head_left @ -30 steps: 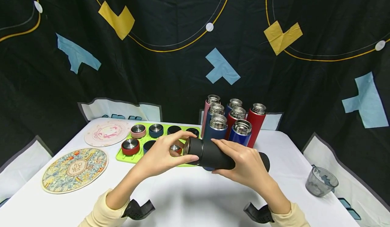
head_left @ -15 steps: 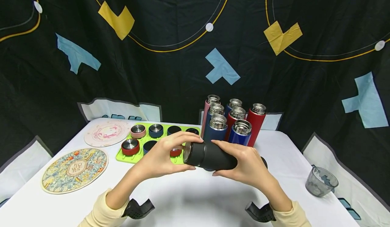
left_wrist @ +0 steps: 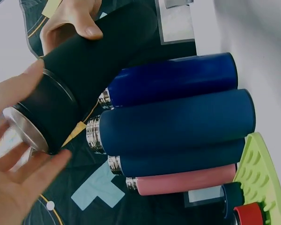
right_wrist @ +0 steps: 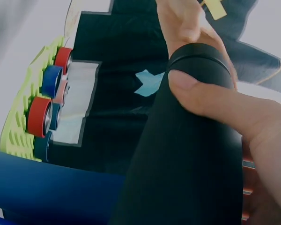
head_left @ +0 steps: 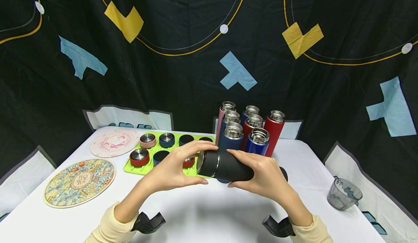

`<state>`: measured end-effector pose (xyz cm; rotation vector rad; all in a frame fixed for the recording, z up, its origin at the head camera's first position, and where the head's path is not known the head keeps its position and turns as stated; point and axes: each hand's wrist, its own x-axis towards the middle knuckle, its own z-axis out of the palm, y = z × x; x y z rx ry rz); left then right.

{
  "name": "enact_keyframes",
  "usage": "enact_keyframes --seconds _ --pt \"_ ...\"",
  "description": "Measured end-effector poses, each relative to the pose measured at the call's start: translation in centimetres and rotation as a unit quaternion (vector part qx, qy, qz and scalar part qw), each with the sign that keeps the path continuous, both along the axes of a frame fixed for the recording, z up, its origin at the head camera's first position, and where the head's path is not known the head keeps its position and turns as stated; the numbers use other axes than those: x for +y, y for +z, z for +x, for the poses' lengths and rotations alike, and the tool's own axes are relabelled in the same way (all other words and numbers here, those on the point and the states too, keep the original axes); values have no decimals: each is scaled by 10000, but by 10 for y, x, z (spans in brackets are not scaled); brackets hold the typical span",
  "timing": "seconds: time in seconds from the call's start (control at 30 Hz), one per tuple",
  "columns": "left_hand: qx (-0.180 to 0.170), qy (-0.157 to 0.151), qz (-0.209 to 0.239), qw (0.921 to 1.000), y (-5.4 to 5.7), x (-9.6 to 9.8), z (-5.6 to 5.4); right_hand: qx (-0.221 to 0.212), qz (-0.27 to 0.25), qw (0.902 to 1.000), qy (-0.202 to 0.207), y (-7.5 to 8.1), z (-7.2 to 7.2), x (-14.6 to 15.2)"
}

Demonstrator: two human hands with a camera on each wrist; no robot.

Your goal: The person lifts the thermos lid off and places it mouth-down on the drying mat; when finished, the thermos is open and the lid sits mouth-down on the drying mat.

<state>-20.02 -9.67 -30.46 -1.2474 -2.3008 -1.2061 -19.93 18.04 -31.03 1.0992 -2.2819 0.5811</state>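
Observation:
In the head view a black vacuum flask point(head_left: 235, 167) lies sideways in the air above the table. My right hand point(head_left: 266, 176) grips its body, and the right wrist view shows the thumb point(right_wrist: 215, 101) across the flask's side. At the flask's left end is its black lid point(head_left: 207, 163) with a silver top; a thin silver line shows where lid and body meet. Around this lid are the fingers of my left hand point(head_left: 176, 163). In the left wrist view one finger overlaps the lid point(left_wrist: 47, 103), while the thumb tip is close by its lower edge.
Several lidless flasks point(head_left: 233, 136) in pink, blue and red stand behind my hands. A green mat point(head_left: 133, 167) carries several lids point(head_left: 139, 156). Two round placemats point(head_left: 81, 180) lie at the left. A grey glass cup point(head_left: 344, 194) stands near the table's right edge.
My left fingers have shifted around the lid, the thumb moving down and the index finger right. The flask's left end dipped slightly. A silver line now shows at the joint.

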Motion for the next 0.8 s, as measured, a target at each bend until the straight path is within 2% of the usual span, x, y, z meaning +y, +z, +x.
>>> enact_keyframes --seconds 0.1,0.27,0.37,0.57,0.67,0.8 --pt "277 -266 3 9993 -1 -1 -2 -414 -121 9990 139 0 -2 2" --pt "343 -242 152 9990 -2 -1 -3 -499 -170 9985 173 -1 -4 3" --pt "79 -69 287 9995 -2 -1 -3 -306 -133 9994 95 -3 -3 3" --pt "-812 367 633 9940 -2 -7 -4 417 -5 9986 -329 -7 -2 6" --pt "-1000 480 669 9916 -2 -12 -7 533 6 9975 -470 -8 -1 12" --pt "-1065 611 432 9915 -5 -16 -12 620 -67 9969 -480 -9 1 21"
